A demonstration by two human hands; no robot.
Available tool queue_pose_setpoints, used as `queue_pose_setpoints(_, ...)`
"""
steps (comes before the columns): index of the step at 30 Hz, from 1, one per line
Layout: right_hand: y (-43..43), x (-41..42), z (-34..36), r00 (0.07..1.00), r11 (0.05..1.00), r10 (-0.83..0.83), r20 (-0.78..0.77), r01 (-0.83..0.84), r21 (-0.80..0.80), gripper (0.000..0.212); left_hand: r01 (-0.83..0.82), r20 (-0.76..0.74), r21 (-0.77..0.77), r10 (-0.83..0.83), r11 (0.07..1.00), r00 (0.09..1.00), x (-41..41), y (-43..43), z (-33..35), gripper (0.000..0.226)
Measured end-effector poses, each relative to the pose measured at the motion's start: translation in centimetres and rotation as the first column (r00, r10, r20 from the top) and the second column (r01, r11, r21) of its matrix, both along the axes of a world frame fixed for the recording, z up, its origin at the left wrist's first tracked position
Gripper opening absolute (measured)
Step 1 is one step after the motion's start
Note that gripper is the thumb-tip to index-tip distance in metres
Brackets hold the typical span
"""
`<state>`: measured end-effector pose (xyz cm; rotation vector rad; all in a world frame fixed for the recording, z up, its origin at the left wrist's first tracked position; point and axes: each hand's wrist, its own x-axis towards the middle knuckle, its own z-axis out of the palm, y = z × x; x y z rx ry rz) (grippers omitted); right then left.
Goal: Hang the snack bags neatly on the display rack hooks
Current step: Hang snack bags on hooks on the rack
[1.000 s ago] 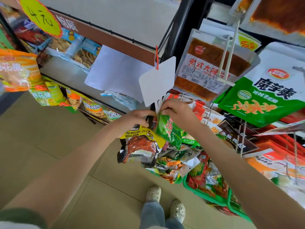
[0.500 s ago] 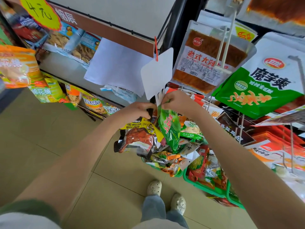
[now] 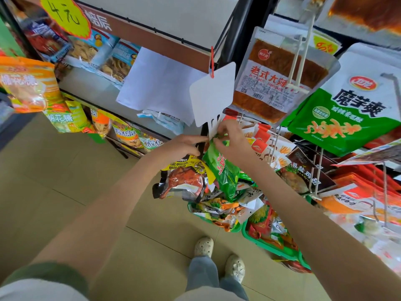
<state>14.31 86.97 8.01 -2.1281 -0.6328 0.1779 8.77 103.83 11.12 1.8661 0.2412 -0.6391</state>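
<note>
My right hand (image 3: pixel 233 141) pinches the top edge of a green snack bag (image 3: pixel 223 170) against the lower slots of a white plastic hanging strip (image 3: pixel 211 94). The strip hangs from a red clip on the shelf edge. My left hand (image 3: pixel 184 145) reaches in from the left with a finger stretched toward the strip's bottom; its other fingers curl near a black post. Just below it a yellow and red snack bag (image 3: pixel 186 177) hangs, and I cannot tell whether the left hand holds that bag.
Green baskets (image 3: pixel 271 246) full of mixed snack bags sit low at centre right. Wire hooks (image 3: pixel 300 53) carry large spicy-strip and green konjac bags (image 3: pixel 347 109) at upper right. Shelves of snacks run along the left. The tiled floor and my shoes (image 3: pixel 219 255) are below.
The green bag has risen with my right hand, its top now at the strip's slots. My left hand stayed beside the strip. My head moved slightly closer.
</note>
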Motion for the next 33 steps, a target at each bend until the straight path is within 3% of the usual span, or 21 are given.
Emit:
queue_pose_setpoints(3, -0.5, -0.3, -0.5, 0.996, 0.997, 0.045, 0.078, -0.040, -0.068, 0.008, -0.013, 0.032, 0.014, 0.012, 1.000, 0.999, -0.6, -0.3, -0.6, 0.058)
queue_pose_setpoints(7, -1.1, -1.5, -0.9, 1.000, 0.974, 0.020, 0.025, -0.014, -0.227, 0.027, -0.048, 0.169, 0.189, 0.015, 0.981, 0.985, -2.3, -1.2, -0.6, 0.044)
queue_pose_setpoints(12, -1.6, -4.1, 1.3, 0.995, 0.981, 0.040, -0.087, -0.055, -0.188, 0.043, -0.297, 0.412, 0.346, 0.140, 0.890, 0.900, -5.0, -0.8, 0.6, 0.015)
queue_pose_setpoints(15, -1.3, -6.6, 3.9, 0.969, 0.957, 0.207, -0.135, -0.229, -0.176, 0.050, -0.356, 0.488, 0.393, 0.136, 0.848, 0.862, -6.4, -1.3, 3.0, 0.024)
queue_pose_setpoints(17, -0.9, -8.3, 5.4, 0.946, 0.928, 0.311, -0.086, -0.322, -0.188, 0.049, -0.372, 0.552, 0.405, 0.101, 0.835, 0.828, -7.3, -2.3, 5.0, 0.032)
queue_pose_setpoints(19, -1.0, -9.5, 6.6, 0.948, 0.939, 0.317, 0.004, -0.313, -0.145, 0.033, -0.389, 0.606, 0.399, 0.080, 0.830, 0.792, -8.3, -3.8, 7.2, 0.042)
queue_pose_setpoints(22, -3.2, -10.8, 9.1, 0.978, 0.978, 0.208, 0.011, -0.208, -0.014, 0.015, -0.397, 0.639, 0.414, 0.049, 0.819, 0.767, -10.0, -7.0, 10.3, 0.049)
queue_pose_setpoints(24, -6.2, -11.9, 10.7, 0.991, 0.991, 0.134, 0.010, -0.134, 0.007, 0.016, -0.356, 0.630, 0.450, -0.009, 0.819, 0.776, -10.9, -9.7, 11.9, 0.050)
queue_pose_setpoints(27, -12.8, -14.0, 12.6, 0.996, 1.000, 0.010, 0.084, -0.008, -0.026, 0.021, -0.178, 0.614, 0.547, -0.248, 0.818, 0.749, -12.1, -14.7, 13.4, 0.032)
queue_pose_setpoints(29, -18.1, -15.6, 13.4, 0.989, 0.998, -0.028, 0.147, 0.035, -0.044, 0.025, -0.037, 0.623, 0.549, -0.379, 0.835, 0.684, -12.9, -19.0, 14.1, 0.024)
queue_pose_setpoints(33, -29.7, -20.3, 15.2, 0.958, 0.975, -0.196, 0.209, 0.213, -0.063, 0.014, 0.123, 0.649, 0.575, -0.543, 0.809, 0.533, -14.5, -29.7, 14.6, 0.015)
